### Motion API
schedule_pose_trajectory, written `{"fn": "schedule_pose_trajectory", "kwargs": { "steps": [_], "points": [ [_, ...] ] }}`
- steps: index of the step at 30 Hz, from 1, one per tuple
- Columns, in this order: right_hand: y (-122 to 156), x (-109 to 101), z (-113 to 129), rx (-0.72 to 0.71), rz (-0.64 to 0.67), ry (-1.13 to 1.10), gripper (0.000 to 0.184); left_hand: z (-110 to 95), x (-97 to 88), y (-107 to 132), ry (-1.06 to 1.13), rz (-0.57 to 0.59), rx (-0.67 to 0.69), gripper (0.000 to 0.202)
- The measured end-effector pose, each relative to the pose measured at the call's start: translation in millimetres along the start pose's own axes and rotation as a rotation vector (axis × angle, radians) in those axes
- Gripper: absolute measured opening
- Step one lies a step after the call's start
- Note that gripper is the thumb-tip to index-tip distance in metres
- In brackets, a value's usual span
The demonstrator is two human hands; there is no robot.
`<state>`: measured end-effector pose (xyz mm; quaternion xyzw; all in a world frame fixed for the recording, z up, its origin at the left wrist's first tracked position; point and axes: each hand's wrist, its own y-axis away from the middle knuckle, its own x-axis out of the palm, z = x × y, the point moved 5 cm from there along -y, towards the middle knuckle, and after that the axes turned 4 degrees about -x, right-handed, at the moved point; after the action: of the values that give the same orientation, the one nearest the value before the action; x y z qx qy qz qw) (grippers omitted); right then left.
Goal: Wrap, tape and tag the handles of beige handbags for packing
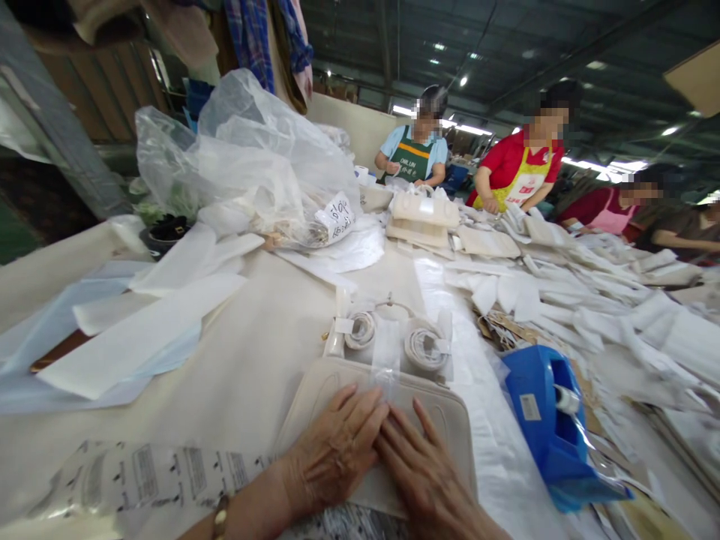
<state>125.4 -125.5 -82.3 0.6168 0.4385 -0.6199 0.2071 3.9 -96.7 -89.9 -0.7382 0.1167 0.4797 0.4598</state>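
A cream handbag (pixel 458 420) lies on the table right in front of me, its flap towards me. My left hand (pixel 337 442) rests flat on the flap with fingers stretched out. Beside it, fingertips meeting the left fingers, my right hand (pixel 421 465) also presses flat on the flap. Two rolled straps (pixel 426 349) wrapped in clear film sit at the far side of the bag. Between the rolls a strip of clear tape (pixel 386 352) runs down onto the flap, close to my fingertips. Neither hand grips anything.
A blue tape dispenser (pixel 540 420) stands to the right. Printed plastic bags (pixel 163 476) lie at lower left, white foam strips (pixel 140 337) beyond. A big clear bag (pixel 264 150) and stacked cream bags (pixel 424 210) stand farther back. Several co-workers (pixel 517 165) work across the table.
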Motion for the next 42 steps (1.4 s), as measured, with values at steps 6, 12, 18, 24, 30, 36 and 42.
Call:
{"fn": "schedule_pose_trajectory", "kwargs": {
  "steps": [6,12,18,24,30,36,42],
  "points": [
    [60,-40,8,0.185,-0.281,-0.174,0.019,-3,-7.3,-3,-0.028,0.023,0.133,0.037],
    [175,-112,-73,1.357,-0.632,-0.014,0.025,1,-3.6,1,-0.11,-0.098,0.294,0.036],
    [193,-90,-114,1.608,-0.579,-0.427,0.031,3,-3.3,0,-0.182,-0.12,0.335,0.038],
    [195,-85,-103,1.592,-0.818,-0.507,0.025,1,-6.9,-1,-0.177,-0.118,0.333,0.038],
    [238,-70,-31,1.66,-1.17,-0.539,0.034,6,-3.3,2,-0.162,-0.126,0.319,0.041],
    [242,-19,-17,1.778,-1.062,-0.973,0.04,8,1.0,4,-0.191,-0.123,0.324,0.044],
    [246,-43,-39,1.715,-0.665,-0.496,0.042,6,-3.9,1,-0.154,-0.145,0.324,0.039]
  ]
}}
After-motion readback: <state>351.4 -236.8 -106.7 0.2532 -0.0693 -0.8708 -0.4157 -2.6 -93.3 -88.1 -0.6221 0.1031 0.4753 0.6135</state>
